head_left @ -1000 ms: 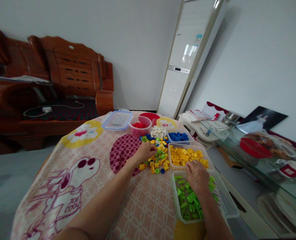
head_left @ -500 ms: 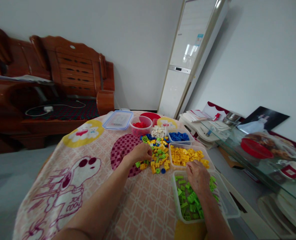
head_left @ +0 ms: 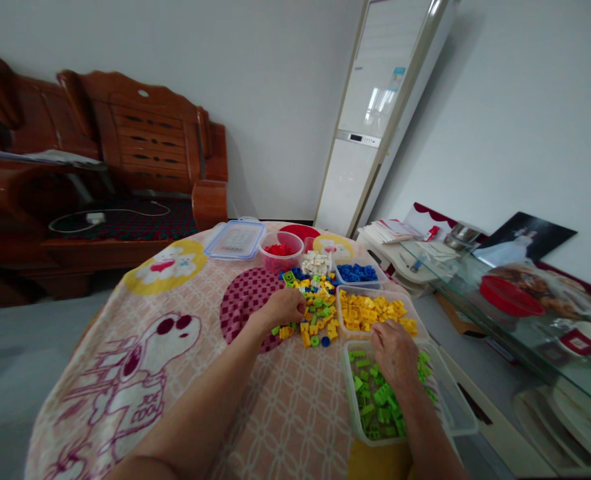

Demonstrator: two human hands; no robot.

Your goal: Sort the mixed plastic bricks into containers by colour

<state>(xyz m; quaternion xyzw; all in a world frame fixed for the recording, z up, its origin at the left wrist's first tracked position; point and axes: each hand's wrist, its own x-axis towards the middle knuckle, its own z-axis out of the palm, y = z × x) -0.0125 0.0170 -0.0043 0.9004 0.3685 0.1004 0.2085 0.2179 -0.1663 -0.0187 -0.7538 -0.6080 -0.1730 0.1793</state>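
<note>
My left hand (head_left: 284, 307) is at the left side of a mixed pile of toy building bricks (head_left: 320, 310), its fingers curled together. Whatever those fingertips may hold is hidden. My right hand (head_left: 394, 353) is closed above the border between the tub of yellow bricks (head_left: 370, 312) and the tub of green bricks (head_left: 370, 383). I cannot make out anything in its fingers. Green and yellow pieces make up most of the pile's near side, along with a round blue piece (head_left: 326, 342).
Behind the pile stand a round tub of red bricks (head_left: 281, 251), white bricks (head_left: 316, 263) and a tub of blue bricks (head_left: 357, 273). A clear lid with a blue rim (head_left: 236, 240) lies at the back left. To the right is a glass shelf (head_left: 480, 293) with household things.
My left hand has shifted very slightly to the right at the pile. My right hand stays almost still over the tubs.
</note>
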